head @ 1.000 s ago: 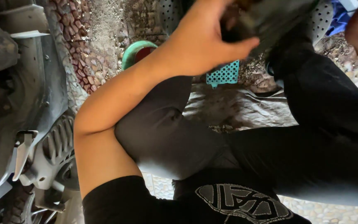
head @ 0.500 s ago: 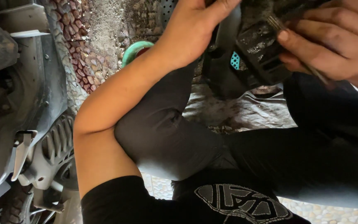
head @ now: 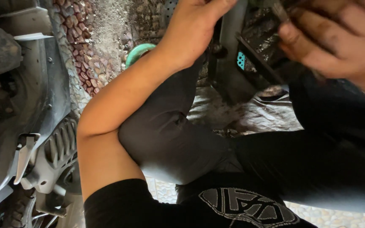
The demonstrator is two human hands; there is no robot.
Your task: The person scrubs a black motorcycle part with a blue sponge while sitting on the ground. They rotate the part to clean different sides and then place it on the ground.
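- Gripping a grimy black part (head: 267, 42), the left hand (head: 195, 29) wraps its near side.
- right hand (head: 339, 42) has greasy fingers (head: 305, 46) pinched on it too.
- green bowl (head: 138, 52) sits just below the left wrist.

The part (head: 267, 40) is black and greasy. The shirt (head: 148, 207) is black with a grey line print (head: 250, 207); the trousers (head: 170, 135) are dark grey. The floor (head: 102, 25) is reddish-brown and grey pebbles. The ring (head: 138, 52) is green, the basket (head: 241, 60) teal mesh, the engine (head: 43, 160) grey.

Left hand (head: 193, 31) raised, right hand (head: 339, 42) curled.
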